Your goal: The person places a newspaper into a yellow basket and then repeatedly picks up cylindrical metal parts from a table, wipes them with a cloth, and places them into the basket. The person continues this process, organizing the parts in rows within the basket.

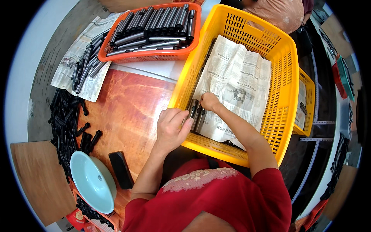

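Several steel cylinders with dark ends (198,120) lie side by side on newspaper (232,83) inside the yellow plastic basket (286,92), along its left side. My right hand (210,101) reaches into the basket with its fingers curled onto the far end of one steel cylinder; the fingertips are partly hidden. Over the basket's left rim lies my left hand (172,125), its fingers stretched out and its thumb apart beside the nearest cylinder. I cannot make out anything held in it.
An orange basket (150,57) full of steel cylinders stands far left, beside more cylinders (87,63) on newspaper. Black bolt-like parts (63,127) are heaped at left. A light blue basin (91,179) and a phone (121,170) are nearer. Another person (276,15) sits beyond the yellow basket.
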Demonstrator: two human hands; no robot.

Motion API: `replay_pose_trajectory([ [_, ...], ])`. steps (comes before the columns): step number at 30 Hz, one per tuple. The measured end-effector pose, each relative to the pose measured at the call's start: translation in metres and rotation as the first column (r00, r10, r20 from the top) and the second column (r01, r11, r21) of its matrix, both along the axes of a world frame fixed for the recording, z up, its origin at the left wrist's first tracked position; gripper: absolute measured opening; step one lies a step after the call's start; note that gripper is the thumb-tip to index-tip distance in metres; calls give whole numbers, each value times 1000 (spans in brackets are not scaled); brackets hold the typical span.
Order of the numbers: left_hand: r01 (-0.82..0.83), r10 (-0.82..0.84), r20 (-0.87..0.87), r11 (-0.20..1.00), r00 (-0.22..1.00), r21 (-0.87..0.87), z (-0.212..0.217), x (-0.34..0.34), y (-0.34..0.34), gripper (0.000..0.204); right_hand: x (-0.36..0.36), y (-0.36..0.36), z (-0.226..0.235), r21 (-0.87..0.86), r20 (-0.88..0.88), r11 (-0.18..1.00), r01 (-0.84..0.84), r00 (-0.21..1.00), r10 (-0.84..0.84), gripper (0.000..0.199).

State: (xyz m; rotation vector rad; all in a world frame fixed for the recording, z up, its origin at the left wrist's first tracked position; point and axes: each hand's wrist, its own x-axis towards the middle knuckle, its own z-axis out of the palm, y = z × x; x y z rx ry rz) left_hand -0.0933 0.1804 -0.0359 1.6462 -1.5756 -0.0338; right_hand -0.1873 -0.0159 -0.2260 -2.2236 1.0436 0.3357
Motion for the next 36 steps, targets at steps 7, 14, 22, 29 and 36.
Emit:
replay_pose_trajectory([
  [7,3,-3,15,1000,1000,-28,-1,3,1,20,-3,0,37,-101,-28,990,-95,995,93,40],
  [14,-1,1,-21,1000,1000,-17,1,4,4,19,15,-18,227,-52,-17,769,-637,770,637,36],
  [22,1,-2,-20,999,1000,-43,-2,8,7,19,148,-62,243,-411,596,893,-185,686,417,34],
  [29,63,-65,-51,997,997,-35,-1,11,6,23,245,-69,222,-500,346,858,-119,880,325,40],
  [36,78,-80,-50,996,996,-35,-1,12,7,25,243,-57,224,-528,313,832,-170,872,377,35],
])
